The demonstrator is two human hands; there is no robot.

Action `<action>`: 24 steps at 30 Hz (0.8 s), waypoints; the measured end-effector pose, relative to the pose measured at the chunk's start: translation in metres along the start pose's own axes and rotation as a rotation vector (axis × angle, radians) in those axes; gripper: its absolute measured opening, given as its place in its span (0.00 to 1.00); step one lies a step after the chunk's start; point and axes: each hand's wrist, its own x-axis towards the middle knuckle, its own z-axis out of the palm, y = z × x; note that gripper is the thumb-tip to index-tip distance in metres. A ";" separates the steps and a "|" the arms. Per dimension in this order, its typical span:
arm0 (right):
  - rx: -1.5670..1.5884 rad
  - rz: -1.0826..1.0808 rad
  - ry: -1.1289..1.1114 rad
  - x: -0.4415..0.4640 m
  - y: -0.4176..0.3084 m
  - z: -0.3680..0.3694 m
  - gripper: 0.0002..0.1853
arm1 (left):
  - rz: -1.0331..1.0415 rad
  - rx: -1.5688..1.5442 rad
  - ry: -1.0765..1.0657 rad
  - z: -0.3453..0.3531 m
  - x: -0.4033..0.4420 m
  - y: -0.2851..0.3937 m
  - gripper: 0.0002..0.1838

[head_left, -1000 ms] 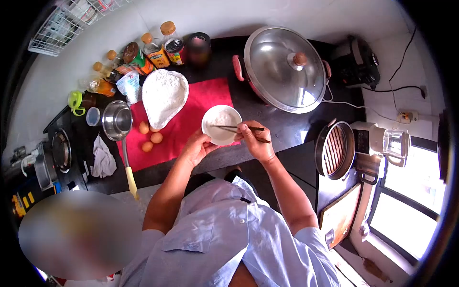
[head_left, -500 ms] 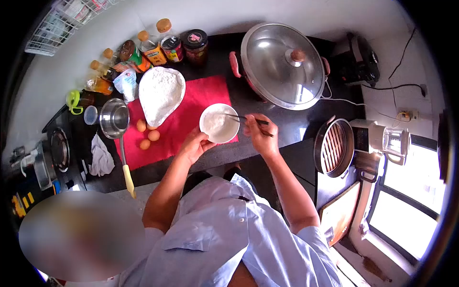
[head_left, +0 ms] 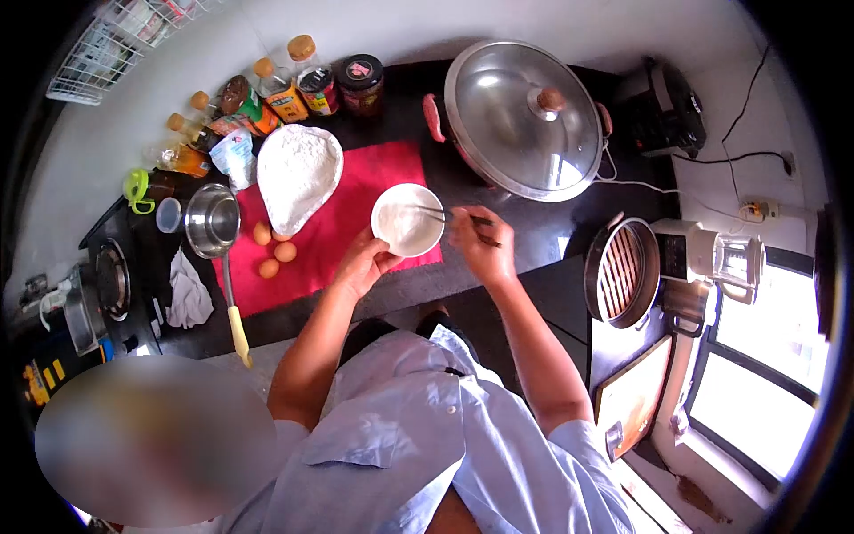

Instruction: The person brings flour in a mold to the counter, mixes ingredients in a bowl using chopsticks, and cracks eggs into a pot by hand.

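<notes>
My left hand grips the lower left rim of a small white bowl, which holds a white powdery or pasty mixture. Dark chopsticks are pinched in my right hand, their tips reaching into the bowl from the right. Beneath lies a red cloth. On it, a white scoop-shaped dish is heaped with white flour. Several brown eggs sit below that dish, left of my left hand.
A large lidded pan stands at the back right. The saucepan has its handle over the counter's front edge. Bottles and jars line the wall. A grey rag lies left; a round ridged pan is right.
The bowl has shifted slightly up and tilted a little. My right hand has moved slightly left, with the chopsticks still in the bowl.
</notes>
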 end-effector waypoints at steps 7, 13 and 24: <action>-0.022 0.009 0.083 0.005 0.001 -0.002 0.12 | -0.018 0.007 0.008 -0.001 0.007 0.001 0.27; 0.076 0.062 0.025 -0.006 0.002 -0.004 0.14 | -0.013 -0.027 -0.039 -0.007 0.017 -0.003 0.27; 0.105 -0.042 0.173 -0.002 0.010 0.004 0.13 | -0.040 -0.050 -0.048 -0.005 0.018 -0.003 0.25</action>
